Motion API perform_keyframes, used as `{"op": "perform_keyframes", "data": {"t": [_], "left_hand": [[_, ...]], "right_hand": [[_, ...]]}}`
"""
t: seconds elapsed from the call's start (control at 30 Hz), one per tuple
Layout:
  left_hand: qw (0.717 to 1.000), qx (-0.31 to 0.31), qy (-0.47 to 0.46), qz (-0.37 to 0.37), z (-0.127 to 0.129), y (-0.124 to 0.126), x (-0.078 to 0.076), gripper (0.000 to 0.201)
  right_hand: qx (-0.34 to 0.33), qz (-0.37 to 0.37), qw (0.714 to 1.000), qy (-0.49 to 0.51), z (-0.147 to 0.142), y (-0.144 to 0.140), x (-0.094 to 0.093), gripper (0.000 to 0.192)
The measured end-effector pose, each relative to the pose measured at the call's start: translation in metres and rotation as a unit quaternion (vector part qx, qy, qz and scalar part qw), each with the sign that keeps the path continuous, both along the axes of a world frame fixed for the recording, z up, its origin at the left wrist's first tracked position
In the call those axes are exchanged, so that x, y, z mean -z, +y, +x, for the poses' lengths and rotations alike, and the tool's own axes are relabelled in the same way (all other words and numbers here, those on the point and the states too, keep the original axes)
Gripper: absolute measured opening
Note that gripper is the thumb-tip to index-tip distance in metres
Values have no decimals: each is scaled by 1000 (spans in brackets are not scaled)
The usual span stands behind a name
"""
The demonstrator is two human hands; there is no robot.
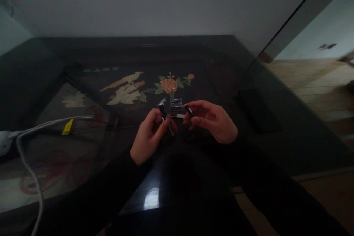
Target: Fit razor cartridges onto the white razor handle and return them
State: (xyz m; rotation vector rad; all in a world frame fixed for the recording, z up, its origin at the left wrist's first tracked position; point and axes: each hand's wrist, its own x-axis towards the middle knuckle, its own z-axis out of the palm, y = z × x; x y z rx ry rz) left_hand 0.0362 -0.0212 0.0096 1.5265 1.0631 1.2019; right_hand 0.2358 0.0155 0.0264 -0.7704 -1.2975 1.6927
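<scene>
My left hand (151,134) grips a slim dark handle with a silvery head (163,106), likely a razor, tilted up and away from me. My right hand (212,120) pinches a small dark piece (188,111) between thumb and fingertips. Between the two hands, on the dark glass-topped table (249,81), sits a small teal-and-black holder (176,104) that looks like a pack of razor cartridges. A thin pale strip (177,115) lies just in front of it. Both sleeves are black.
Under the glass is a painted panel with birds (124,90) and a pink flower (169,85). A white cable (30,155) with a yellow tag (67,127) runs across the left side. A flat dark object (258,110) lies to the right. Wooden floor shows at right.
</scene>
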Motion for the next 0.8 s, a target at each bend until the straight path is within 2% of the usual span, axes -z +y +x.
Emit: {"op": "perform_keyframes", "data": {"t": [0.23, 0.57, 0.8], "left_hand": [[998, 6, 64, 28, 2, -9, 6, 16], [981, -5, 189, 51, -2, -5, -2, 17], [978, 5, 201, 55, 0, -5, -4, 19]], "right_hand": [[37, 36, 999, -5, -3, -5, -3, 42], [31, 62, 998, -5, -3, -8, -4, 44], [31, 66, 997, -6, -3, -8, -7, 43]]}}
